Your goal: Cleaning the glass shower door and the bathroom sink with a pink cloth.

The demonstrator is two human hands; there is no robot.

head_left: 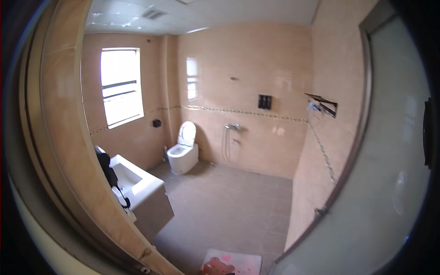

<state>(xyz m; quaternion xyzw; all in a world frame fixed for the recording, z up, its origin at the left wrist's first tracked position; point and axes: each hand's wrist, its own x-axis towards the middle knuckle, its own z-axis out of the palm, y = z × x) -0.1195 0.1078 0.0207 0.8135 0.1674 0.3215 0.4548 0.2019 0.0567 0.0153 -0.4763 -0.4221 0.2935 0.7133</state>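
Note:
Neither my left hand nor my right hand shows in the head view. Through a doorway I look into a bathroom. A white sink (139, 181) sits on a vanity cabinet (153, 211) at the left, with a black hair dryer (107, 169) by the wall beside it. Farther back stands a white toilet (183, 156) with its lid raised. On the far wall is a shower tap (232, 127) with a hose hanging from it. Two black dispensers (265, 101) are mounted to the right above the tap.
A frosted glass door (389, 151) stands at the right, and a tan door frame (68, 137) at the left. A bath mat (250, 262) with a bear print lies on the grey tiled floor (229, 211). A wall rack (326, 106) juts from the right wall. The window (120, 68) is bright.

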